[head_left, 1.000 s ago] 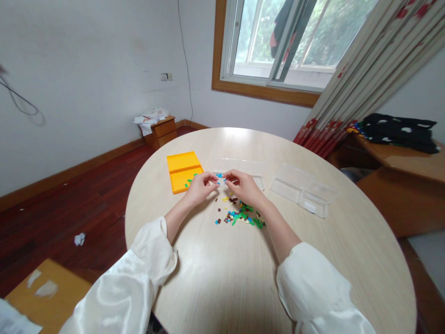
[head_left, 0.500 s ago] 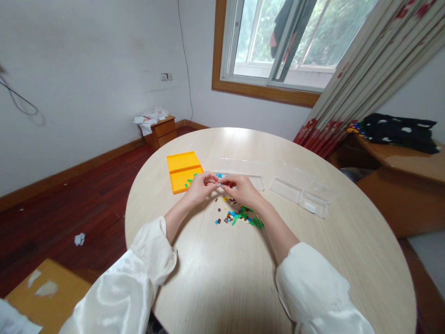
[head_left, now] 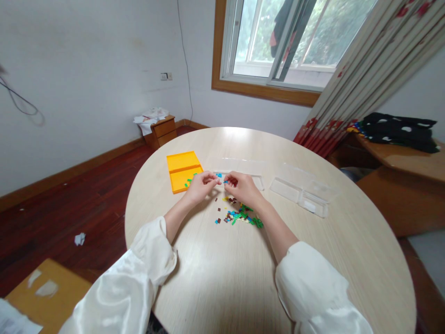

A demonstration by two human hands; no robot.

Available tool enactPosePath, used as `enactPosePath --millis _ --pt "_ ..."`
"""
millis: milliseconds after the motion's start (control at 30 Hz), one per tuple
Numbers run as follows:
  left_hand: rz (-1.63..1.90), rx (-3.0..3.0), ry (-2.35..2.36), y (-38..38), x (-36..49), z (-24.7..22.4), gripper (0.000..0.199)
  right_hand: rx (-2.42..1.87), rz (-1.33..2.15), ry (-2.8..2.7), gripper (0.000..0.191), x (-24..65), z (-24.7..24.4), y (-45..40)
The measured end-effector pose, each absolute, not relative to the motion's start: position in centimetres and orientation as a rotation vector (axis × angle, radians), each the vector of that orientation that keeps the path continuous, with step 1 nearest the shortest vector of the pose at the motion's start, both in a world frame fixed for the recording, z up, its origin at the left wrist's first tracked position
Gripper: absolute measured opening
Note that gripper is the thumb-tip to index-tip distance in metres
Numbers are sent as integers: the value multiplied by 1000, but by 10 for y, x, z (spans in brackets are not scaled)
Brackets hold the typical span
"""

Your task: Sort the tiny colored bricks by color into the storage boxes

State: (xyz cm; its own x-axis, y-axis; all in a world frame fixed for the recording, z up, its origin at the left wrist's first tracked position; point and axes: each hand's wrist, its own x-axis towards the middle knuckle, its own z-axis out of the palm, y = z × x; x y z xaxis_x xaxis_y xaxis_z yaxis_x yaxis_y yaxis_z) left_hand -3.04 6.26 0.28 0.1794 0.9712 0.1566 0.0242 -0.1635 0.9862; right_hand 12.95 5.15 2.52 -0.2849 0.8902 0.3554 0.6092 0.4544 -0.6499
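Note:
Above the table, my right hand (head_left: 243, 188) pinches a small blue building brick (head_left: 225, 182) between thumb and fingertips. Just to its left, my left hand (head_left: 203, 188) has thumb and fingers drawn together; whatever they hold, if anything, is too small to make out. A narrow gap separates the two hands. Behind them, several blue bricks (head_left: 219, 175) lie in a long clear plastic box (head_left: 257, 182), partly hidden by my right hand. Closer to me is a loose pile of green, brown, blue and yellow bricks (head_left: 241, 216).
An open yellow case (head_left: 184, 161) with some green bricks (head_left: 189, 180) stands beside my left hand. To the right lie open clear boxes (head_left: 287, 189), one holding a white piece (head_left: 309, 207). All rest on a round wooden table (head_left: 222, 273).
My hands have come slightly apart at the fingertips; the right has shifted a little to the right with the blue brick. The pile and boxes look unchanged.

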Motion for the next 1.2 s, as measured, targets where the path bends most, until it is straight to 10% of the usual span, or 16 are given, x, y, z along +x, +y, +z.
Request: enactPosePath --millis 633,1200 --pt "1171 1491 1105 65 -33 1 14 -1428 413 -1686 34 145 8 72" --pt "1163 1483 1178 65 -33 6 14 -1340 1011 -2791 14 111 46 27"
